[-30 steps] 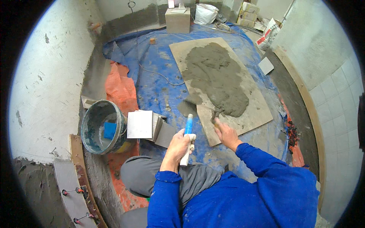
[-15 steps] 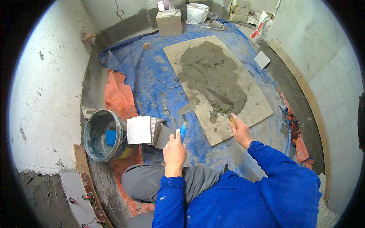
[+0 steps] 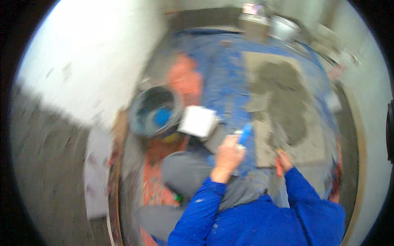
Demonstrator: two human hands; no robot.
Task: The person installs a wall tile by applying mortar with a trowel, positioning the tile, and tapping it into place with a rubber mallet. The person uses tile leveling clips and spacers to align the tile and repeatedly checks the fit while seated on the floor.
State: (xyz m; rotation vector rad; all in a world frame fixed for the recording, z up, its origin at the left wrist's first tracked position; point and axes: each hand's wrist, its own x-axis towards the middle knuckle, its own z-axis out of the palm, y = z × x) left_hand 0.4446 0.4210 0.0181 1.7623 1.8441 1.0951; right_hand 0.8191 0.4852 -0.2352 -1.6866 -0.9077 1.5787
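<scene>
Gripping blue-handled tool (image 3: 246, 133) in left hand (image 3: 229, 154); gripping orange-ended tool (image 3: 279, 169) in right hand (image 3: 285, 160), blade too blurred to make out. Just ahead of right hand, see grey mortar (image 3: 286, 102) spread over board (image 3: 310, 152), plenty left, apparently. Leftward, see white tile (image 3: 198, 121) beside bucket (image 3: 141, 102), seemingly uncoated. Mind board's near edge, bucket's rim; find room over blue sheet (image 3: 223, 78), between tile and board.

I've got a blurry feed: dark bucket (image 3: 141, 128) at left, blue thing (image 3: 163, 117) inside. Orange sheet (image 3: 184, 78) by it, blue tarp (image 3: 223, 78) alongside. Far end, I see a box (image 3: 254, 32), something pale on top, white bag (image 3: 283, 29) beside. Wooden strip (image 3: 120, 135) near the bucket, white wall (image 3: 94, 61) beyond.
</scene>
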